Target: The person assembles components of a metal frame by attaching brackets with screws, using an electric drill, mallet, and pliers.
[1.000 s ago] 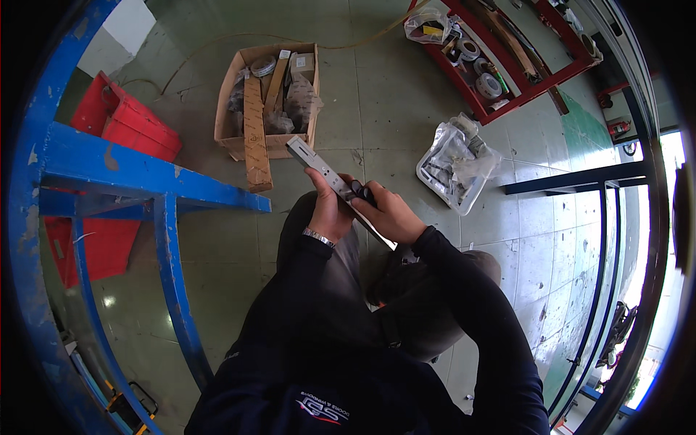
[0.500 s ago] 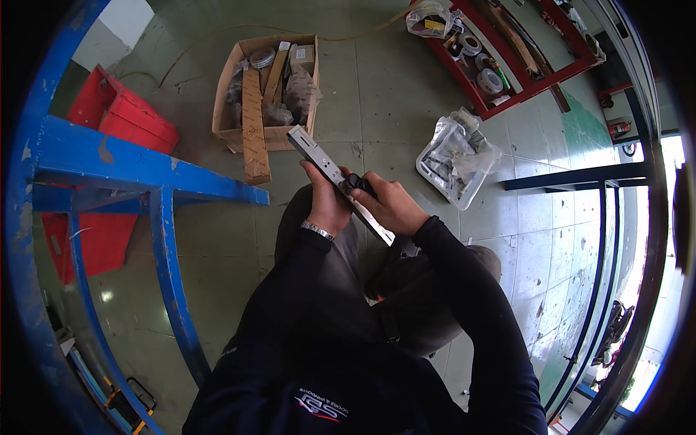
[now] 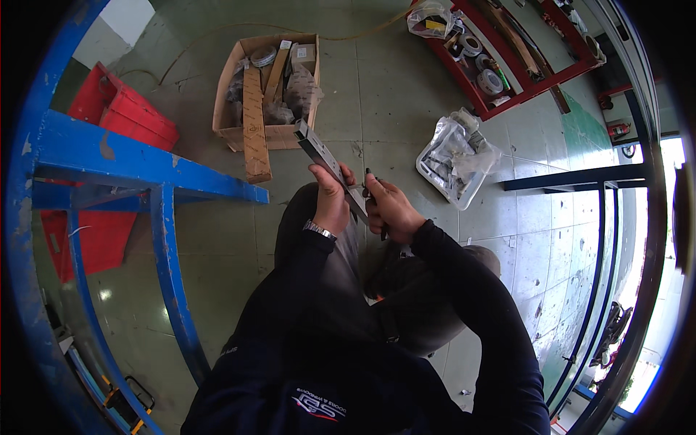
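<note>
Ahead of the left hand (image 3: 332,203), the long metal strip (image 3: 325,161) juts out towards the cardboard box (image 3: 270,90) of parts, with only a narrow bit of bare floor between them. To its left, the blue steel frame (image 3: 145,181) blocks the way. Right of the right hand (image 3: 391,210) lies open tiled floor, up to the clear plastic bag (image 3: 457,158). Beyond that, well apart, stands the red tray (image 3: 507,80).

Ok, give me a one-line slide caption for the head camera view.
Left hand steadies a long metal bar while the right hand works a dark tool against it, above a cardboard box of parts.
</note>
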